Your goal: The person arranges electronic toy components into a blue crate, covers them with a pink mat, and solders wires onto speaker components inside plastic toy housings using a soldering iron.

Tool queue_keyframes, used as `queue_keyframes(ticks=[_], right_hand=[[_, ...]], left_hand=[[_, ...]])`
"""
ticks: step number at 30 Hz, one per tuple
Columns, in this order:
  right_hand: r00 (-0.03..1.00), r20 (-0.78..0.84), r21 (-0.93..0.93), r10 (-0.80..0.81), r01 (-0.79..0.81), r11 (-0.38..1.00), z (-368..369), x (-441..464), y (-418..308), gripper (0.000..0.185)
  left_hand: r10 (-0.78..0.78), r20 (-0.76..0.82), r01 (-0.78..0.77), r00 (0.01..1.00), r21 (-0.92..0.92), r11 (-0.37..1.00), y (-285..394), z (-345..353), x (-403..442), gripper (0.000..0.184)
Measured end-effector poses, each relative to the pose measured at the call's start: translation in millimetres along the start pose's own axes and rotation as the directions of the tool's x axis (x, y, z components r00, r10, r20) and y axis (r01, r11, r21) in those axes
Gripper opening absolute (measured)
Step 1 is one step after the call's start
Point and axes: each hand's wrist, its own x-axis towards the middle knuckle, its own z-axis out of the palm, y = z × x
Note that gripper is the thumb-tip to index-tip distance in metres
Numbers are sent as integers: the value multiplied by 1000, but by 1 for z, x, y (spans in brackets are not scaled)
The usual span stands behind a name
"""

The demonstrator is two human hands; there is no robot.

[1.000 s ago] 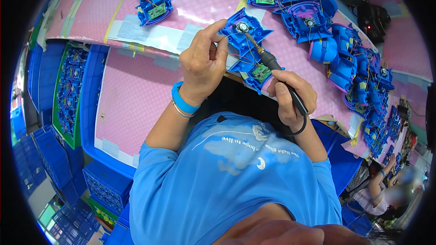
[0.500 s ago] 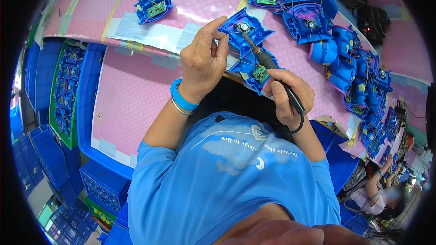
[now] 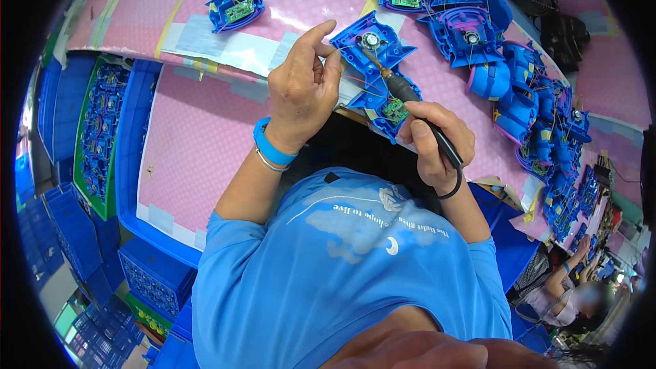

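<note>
My right hand [image 3: 441, 143] is wrapped round the dark handle of a soldering iron [image 3: 403, 89]. Its metal tip points up and left, close to a round speaker [image 3: 371, 40] in a blue plastic housing [image 3: 393, 51]. Whether the tip touches the speaker, I cannot tell. Thin wires run from that shell down to a lower blue housing half [image 3: 369, 101] carrying a green circuit board [image 3: 395, 111]. My left hand [image 3: 304, 85] is beside the upper shell's left edge, index finger and thumb apart, the other fingers curled. Nothing shows between them.
Another wired blue housing [image 3: 236, 10] lies at the far left. Several more assemblies [image 3: 471, 34] line the right side in a heap. A blue tray [image 3: 133, 164] and a green-edged crate [image 3: 96, 137] stand left. A co-worker's arm [image 3: 564, 273] shows at lower right.
My left index finger has lifted slightly away from the shell's edge, and the hand has shifted a little left. The iron's tip has moved slightly down from the speaker's middle.
</note>
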Motion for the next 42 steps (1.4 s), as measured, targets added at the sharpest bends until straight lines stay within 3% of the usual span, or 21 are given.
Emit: queue_keyframes(ticks=[15,21,23,25,28,29,31,35,38,42], right_hand=[[999,46,-31,9,-8,999,4,3,6,20],[998,65,-33,-1,3,999,5,6,4,19],[998,66,-49,-17,21,999,4,7,5,19],[998,55,-43,-19,21,999,3,6,4,19],[999,29,-29,-24,25,999,0,5,1,20],[1000,14,-19,-28,28,999,0,5,0,21],[1000,10,-19,-13,14,1000,-1,4,-1,21],[1000,9,-35,-8,8,999,-2,5,-2,21],[1000,25,-58,-8,9,998,-2,5,-2,22],[1000,19,-41,3,-2,999,-1,5,1,22]], left_hand=[[-12,38,11,999,40,999,2,-2,2,48],[70,46,-72,996,50,996,-2,-2,4,50],[-95,26,94,995,29,995,8,-13,7,52],[-122,-11,121,992,-75,990,7,-25,8,47],[153,131,-153,980,-10,988,5,-39,9,36],[152,133,-152,979,-10,988,4,-38,9,36],[284,265,-300,922,22,954,3,-35,8,34],[321,361,-387,876,127,913,-3,-38,10,27],[409,303,-451,861,82,889,-1,-35,16,25],[417,295,-460,860,93,883,-6,-25,20,24]])
